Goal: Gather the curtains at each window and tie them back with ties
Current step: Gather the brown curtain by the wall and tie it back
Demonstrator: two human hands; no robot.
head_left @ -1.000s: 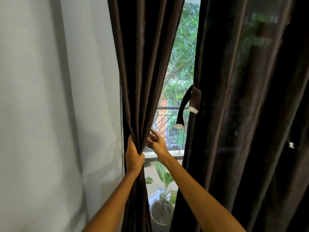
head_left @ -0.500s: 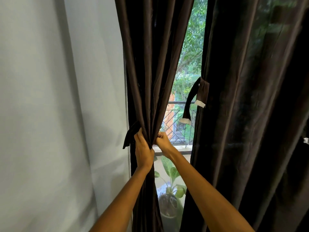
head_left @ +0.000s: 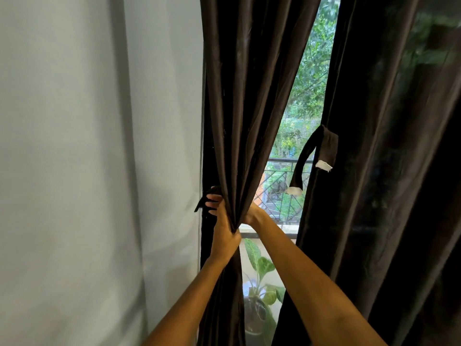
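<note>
A dark brown left curtain (head_left: 247, 96) hangs bunched beside the wall. My left hand (head_left: 224, 228) grips its gathered folds from the front, fingers reaching toward a dark tie (head_left: 203, 202) that sticks out at the curtain's left edge. My right hand (head_left: 250, 214) is mostly hidden behind the folds, pressing the bunch from the window side. The right curtain (head_left: 386, 171) hangs loose; its own dark tie (head_left: 314, 158) with white ends dangles open from its inner edge.
A pale wall (head_left: 87, 171) fills the left. Between the curtains the window (head_left: 306, 101) shows trees and a balcony railing (head_left: 282, 193). A potted plant (head_left: 259, 290) stands low behind the glass.
The left curtain has been pulled tighter toward the wall. My left hand has slid up the bunch to the tie, which has come into sight; my right hand has gone behind the folds.
</note>
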